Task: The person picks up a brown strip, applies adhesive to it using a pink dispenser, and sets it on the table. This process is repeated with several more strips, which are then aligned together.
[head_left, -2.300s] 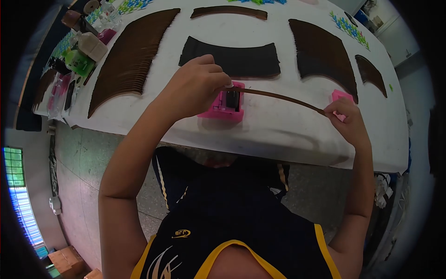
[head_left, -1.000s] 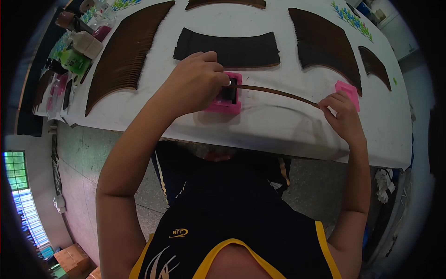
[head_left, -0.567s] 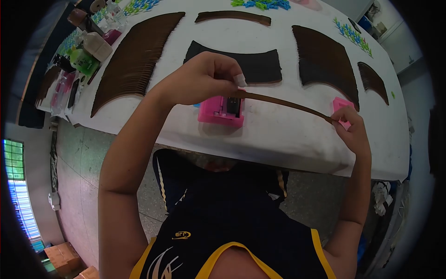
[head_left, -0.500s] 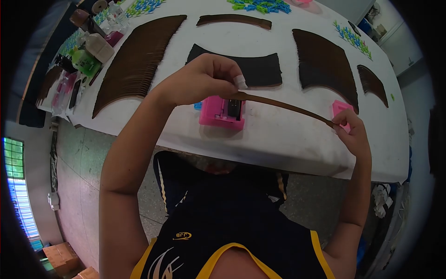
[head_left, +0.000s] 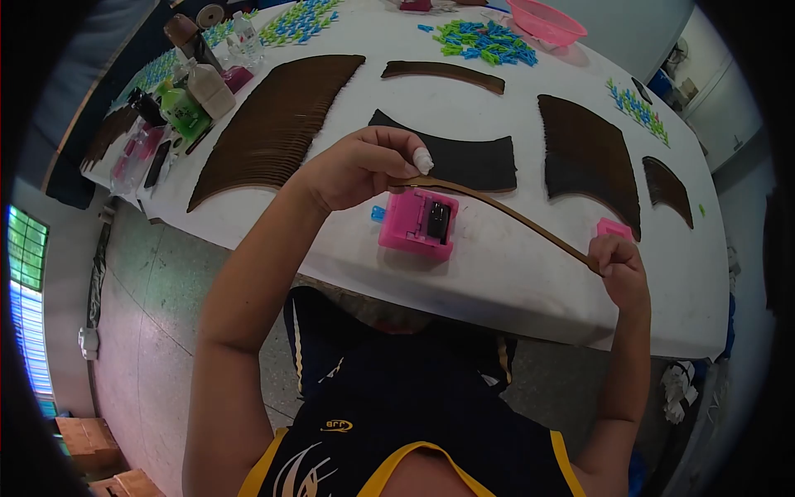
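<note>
A thin brown strip (head_left: 517, 217) is stretched between my two hands above the table's front part. My left hand (head_left: 364, 168) pinches its left end, and one fingertip has a white wrapping. At the right end, my right hand (head_left: 619, 269) is closed on the strip, lower and nearer the table's front edge. Just below my left hand stands a pink device (head_left: 411, 224) with a black part on it. Behind the left fingers lies a dark curved sheet (head_left: 476, 161). A second pink item (head_left: 613, 229) is partly hidden behind my right hand.
Rows of brown strips lie at the left (head_left: 277, 124) and right (head_left: 588, 157) of the white table (head_left: 513, 277). Bottles (head_left: 184, 114) stand at the back left. Blue and green clips (head_left: 484, 41) are piled at the back, near a pink basin (head_left: 546, 23).
The view has shifted, so the table's things appear lower and further right. My right hand has moved down relative to the table, and the strip now slopes more steeply towards it.
</note>
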A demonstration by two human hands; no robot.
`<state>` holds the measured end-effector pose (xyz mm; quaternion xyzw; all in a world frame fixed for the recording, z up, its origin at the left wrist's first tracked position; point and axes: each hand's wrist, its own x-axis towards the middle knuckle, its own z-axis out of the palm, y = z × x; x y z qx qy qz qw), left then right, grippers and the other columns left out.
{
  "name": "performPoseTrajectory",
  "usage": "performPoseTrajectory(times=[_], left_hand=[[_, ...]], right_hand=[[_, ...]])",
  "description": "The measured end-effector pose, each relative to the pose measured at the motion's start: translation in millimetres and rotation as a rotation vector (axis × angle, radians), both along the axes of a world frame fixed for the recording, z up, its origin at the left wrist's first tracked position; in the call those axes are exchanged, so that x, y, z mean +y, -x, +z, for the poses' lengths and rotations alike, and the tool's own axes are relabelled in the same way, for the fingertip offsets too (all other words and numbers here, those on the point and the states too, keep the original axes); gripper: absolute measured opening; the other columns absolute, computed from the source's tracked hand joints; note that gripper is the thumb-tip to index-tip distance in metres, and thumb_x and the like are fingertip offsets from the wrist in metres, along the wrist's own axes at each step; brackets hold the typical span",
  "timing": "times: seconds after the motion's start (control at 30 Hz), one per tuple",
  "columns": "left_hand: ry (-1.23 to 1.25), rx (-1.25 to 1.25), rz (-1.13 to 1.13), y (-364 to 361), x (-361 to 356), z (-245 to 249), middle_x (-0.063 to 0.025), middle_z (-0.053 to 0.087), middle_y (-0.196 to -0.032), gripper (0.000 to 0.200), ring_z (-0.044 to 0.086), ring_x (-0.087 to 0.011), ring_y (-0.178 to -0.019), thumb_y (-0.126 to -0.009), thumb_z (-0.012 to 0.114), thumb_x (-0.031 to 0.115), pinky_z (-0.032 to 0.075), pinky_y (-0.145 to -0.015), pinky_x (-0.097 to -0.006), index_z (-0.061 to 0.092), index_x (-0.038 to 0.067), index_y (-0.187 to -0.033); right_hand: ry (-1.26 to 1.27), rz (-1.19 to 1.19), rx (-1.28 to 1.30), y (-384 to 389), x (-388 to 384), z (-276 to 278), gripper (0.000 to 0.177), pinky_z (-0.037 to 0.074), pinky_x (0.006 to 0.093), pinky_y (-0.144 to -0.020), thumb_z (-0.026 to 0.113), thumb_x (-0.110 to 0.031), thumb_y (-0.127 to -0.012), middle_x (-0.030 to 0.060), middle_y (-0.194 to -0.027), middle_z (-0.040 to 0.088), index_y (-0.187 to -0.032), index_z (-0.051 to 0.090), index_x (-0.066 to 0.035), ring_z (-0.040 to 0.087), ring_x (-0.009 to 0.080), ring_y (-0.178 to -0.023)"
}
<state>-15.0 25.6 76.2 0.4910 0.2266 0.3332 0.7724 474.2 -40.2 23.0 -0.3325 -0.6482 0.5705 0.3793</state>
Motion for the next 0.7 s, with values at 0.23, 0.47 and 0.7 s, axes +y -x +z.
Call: performPoseTrajectory(times=[0.23, 0.47, 0.7], left_hand=[[0.081, -0.060, 0.115, 15, 4, -11, -0.0051, 0.065, -0.085, 0.015, 0.056, -0.0137, -0.072, -0.087, 0.064, 0.000, 0.046, -0.072, -0.0295, 0.068, 0.003, -0.101], [0.100, -0.189, 0.060, 30, 18, -27, -0.0039, 0.058, -0.075, 0.012, 0.048, -0.0137, -0.071, -0.089, 0.063, 0.003, 0.041, -0.067, -0.0296, 0.068, 0.004, -0.100], [0.155, -0.285, 0.084, 34, 28, -36, -0.0075, 0.060, -0.076, 0.016, 0.050, -0.0177, -0.073, -0.089, 0.062, 0.004, 0.041, -0.067, -0.0312, 0.068, 0.003, -0.104]], right_hand=[[0.298, 0.133, 0.831, 44, -4, -1, 0.028, 0.039, 0.0349, -0.082, 0.063, -0.030, -0.091, 0.0049, -0.102, 0.055, -0.105, 0.060, -0.005, 0.045, 0.0182, -0.091], [0.106, 0.140, 0.938, 74, 11, -10, 0.046, 0.044, 0.0354, -0.092, 0.061, -0.014, -0.094, 0.0072, -0.127, 0.065, -0.140, 0.062, -0.008, 0.052, 0.0184, -0.106], [-0.040, 0.013, 0.920, 84, 42, -25, 0.042, 0.047, 0.0358, -0.091, 0.065, 0.000, -0.097, 0.0069, -0.129, 0.070, -0.137, 0.065, -0.011, 0.061, 0.0171, -0.111]])
